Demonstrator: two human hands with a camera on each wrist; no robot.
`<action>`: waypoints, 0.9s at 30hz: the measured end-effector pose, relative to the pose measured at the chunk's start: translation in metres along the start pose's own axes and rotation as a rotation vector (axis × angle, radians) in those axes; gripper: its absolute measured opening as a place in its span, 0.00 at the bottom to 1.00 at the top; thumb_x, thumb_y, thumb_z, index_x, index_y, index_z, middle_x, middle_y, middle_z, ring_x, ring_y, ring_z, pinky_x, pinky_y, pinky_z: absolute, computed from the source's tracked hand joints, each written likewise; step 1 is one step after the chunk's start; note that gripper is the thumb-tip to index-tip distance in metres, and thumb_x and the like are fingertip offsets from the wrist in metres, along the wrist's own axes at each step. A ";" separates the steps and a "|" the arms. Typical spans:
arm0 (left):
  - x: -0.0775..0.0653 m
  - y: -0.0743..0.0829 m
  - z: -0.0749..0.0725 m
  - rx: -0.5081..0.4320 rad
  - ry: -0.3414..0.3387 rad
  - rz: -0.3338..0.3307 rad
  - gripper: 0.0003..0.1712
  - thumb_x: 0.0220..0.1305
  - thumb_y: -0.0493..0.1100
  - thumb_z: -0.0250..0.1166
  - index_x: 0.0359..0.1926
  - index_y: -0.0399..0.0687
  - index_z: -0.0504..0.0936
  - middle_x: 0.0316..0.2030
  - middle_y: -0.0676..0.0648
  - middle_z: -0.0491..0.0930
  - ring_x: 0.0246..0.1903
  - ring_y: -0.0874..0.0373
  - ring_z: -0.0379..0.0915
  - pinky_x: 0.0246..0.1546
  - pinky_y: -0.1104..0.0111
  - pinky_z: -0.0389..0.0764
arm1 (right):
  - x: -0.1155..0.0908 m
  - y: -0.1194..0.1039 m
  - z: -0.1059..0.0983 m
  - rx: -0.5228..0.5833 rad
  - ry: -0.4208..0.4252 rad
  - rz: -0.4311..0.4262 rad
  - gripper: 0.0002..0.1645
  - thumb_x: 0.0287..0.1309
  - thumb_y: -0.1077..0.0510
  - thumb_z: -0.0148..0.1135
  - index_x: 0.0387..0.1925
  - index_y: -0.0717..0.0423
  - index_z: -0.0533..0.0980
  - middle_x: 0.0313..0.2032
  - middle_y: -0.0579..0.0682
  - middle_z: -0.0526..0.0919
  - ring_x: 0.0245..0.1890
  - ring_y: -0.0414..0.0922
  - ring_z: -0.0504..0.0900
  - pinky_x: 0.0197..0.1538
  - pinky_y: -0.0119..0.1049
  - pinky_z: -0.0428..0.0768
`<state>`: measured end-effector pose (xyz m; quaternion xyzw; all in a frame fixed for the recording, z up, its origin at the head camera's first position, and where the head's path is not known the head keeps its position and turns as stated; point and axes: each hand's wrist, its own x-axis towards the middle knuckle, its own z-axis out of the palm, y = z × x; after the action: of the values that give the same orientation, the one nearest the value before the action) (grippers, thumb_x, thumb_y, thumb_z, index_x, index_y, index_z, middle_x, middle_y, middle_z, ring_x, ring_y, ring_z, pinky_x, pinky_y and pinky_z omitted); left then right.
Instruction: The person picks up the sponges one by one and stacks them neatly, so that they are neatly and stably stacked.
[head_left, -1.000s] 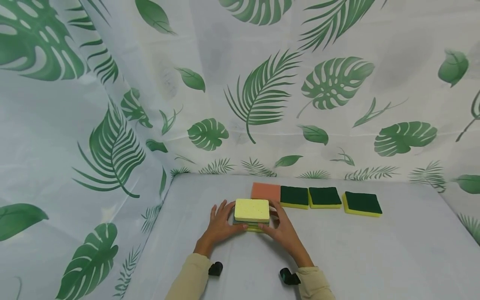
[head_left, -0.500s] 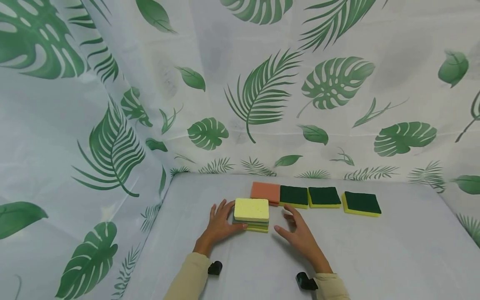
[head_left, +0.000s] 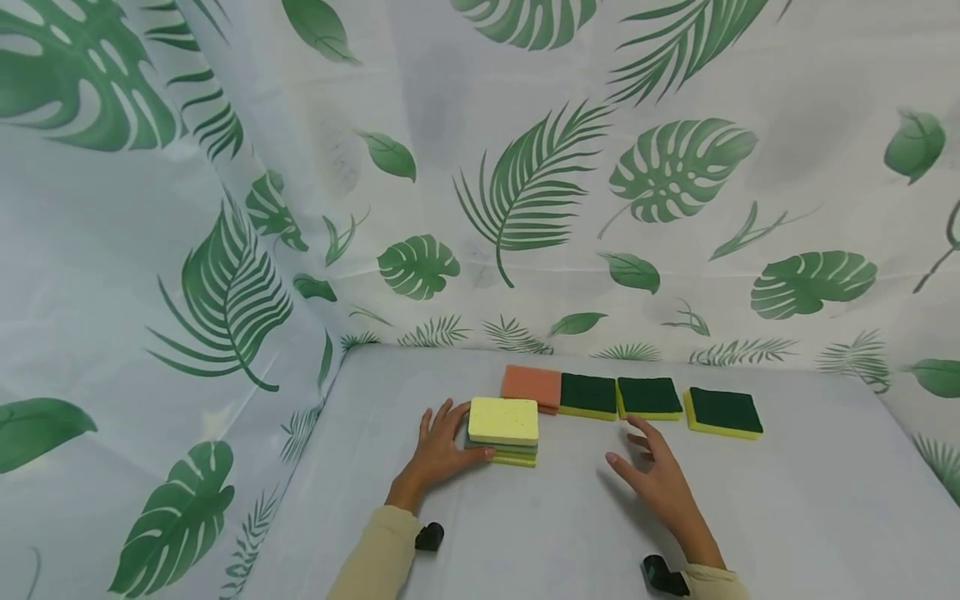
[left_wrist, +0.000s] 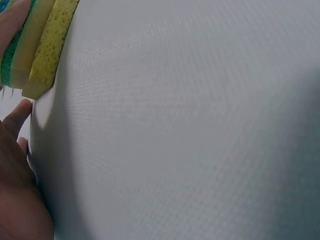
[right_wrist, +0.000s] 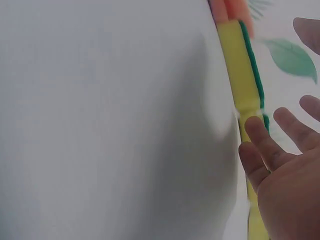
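A stack of sponges (head_left: pixel 504 419) stands on the table, a pale yellow one on top with grey-green and yellow layers beneath. At its left side my left hand (head_left: pixel 437 457) holds the stack, thumb against the front corner and fingers toward the back. In the left wrist view the thumb lies on the layered edge of the sponges (left_wrist: pixel 50 47). My right hand (head_left: pixel 663 487) hovers apart from the stack, fingers loosely spread and holding nothing. It is nearest the middle green-and-yellow scrub sponge (head_left: pixel 649 397); in the right wrist view the fingers (right_wrist: pixel 265 142) overlap the sponge row.
Along the back lie an orange sponge (head_left: pixel 531 383), apparently doubled, and two more green-topped scrub sponges, one beside the orange (head_left: pixel 588 393) and one at the right end (head_left: pixel 724 411). A leaf-printed curtain (head_left: pixel 540 192) rises behind and at the left of the white table (head_left: pixel 810 517).
My right hand has let go of the stack's right side and moved right, toward the green-topped sponges. The left hand and the stack have stayed in place.
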<state>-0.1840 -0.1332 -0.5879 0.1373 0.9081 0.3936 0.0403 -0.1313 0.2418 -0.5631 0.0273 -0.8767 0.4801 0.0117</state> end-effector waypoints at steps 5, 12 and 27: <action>0.001 -0.002 0.000 0.010 -0.001 0.017 0.56 0.58 0.66 0.76 0.79 0.44 0.67 0.76 0.42 0.69 0.81 0.38 0.47 0.79 0.39 0.33 | -0.003 0.009 -0.019 -0.037 0.050 0.013 0.49 0.71 0.52 0.73 0.81 0.63 0.57 0.76 0.70 0.62 0.71 0.70 0.69 0.67 0.67 0.71; 0.001 -0.003 0.001 0.039 -0.014 0.009 0.55 0.60 0.67 0.74 0.80 0.49 0.66 0.77 0.45 0.68 0.82 0.42 0.45 0.80 0.43 0.32 | -0.005 0.017 -0.039 -0.075 0.115 0.059 0.51 0.71 0.51 0.72 0.81 0.67 0.55 0.75 0.74 0.60 0.71 0.73 0.63 0.65 0.73 0.69; 0.000 0.000 0.000 0.011 0.003 0.007 0.55 0.59 0.66 0.76 0.79 0.45 0.67 0.77 0.43 0.68 0.82 0.39 0.47 0.79 0.40 0.34 | 0.006 0.035 -0.073 -0.093 0.204 0.062 0.56 0.72 0.49 0.70 0.84 0.66 0.48 0.81 0.74 0.48 0.79 0.75 0.47 0.72 0.80 0.51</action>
<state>-0.1835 -0.1331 -0.5883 0.1404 0.9098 0.3889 0.0368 -0.1397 0.3221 -0.5524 -0.0494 -0.8928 0.4391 0.0875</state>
